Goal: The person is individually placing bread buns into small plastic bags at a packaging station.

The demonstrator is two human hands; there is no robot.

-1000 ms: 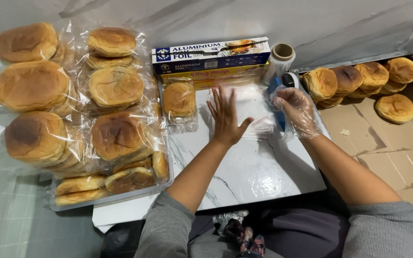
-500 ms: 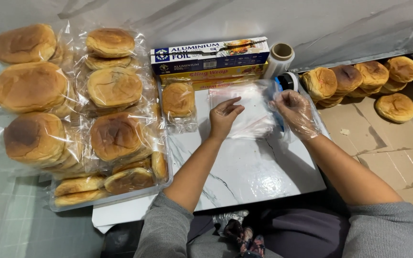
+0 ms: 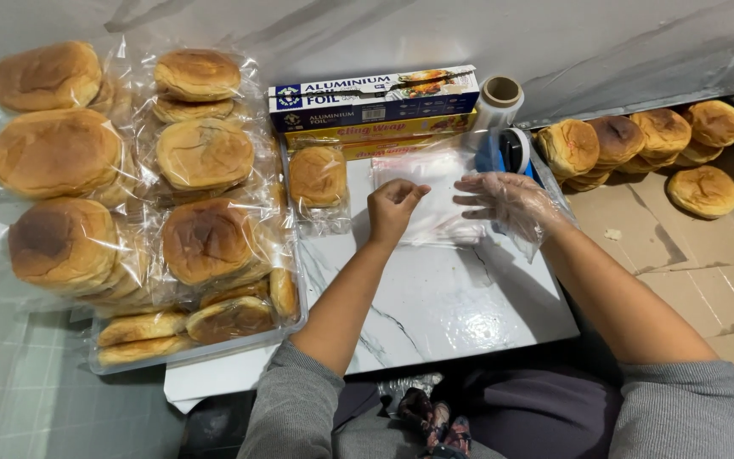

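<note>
A clear plastic bag (image 3: 435, 191) lies flat on the white marble board (image 3: 435, 297). My left hand (image 3: 394, 206) is bare and pinches the bag's left edge with curled fingers. My right hand (image 3: 507, 200), in a thin clear plastic glove, hovers with fingers spread over the bag's right side, touching or just above it. A single bagged bun (image 3: 318, 178) sits on the board just left of my left hand.
Bagged buns (image 3: 129, 195) pile in a clear tray (image 3: 201, 350) at left. A blue foil box (image 3: 374, 98) on a yellow wrap box (image 3: 367, 132), a tape roll (image 3: 499, 102) and a blue tape dispenser (image 3: 503, 153) stand behind. Loose buns (image 3: 647, 144) lie on cardboard (image 3: 690, 263) at right.
My left hand went from flat and spread on the bag to curled, pinching its left edge. The right hand moved slightly left over the bag.
</note>
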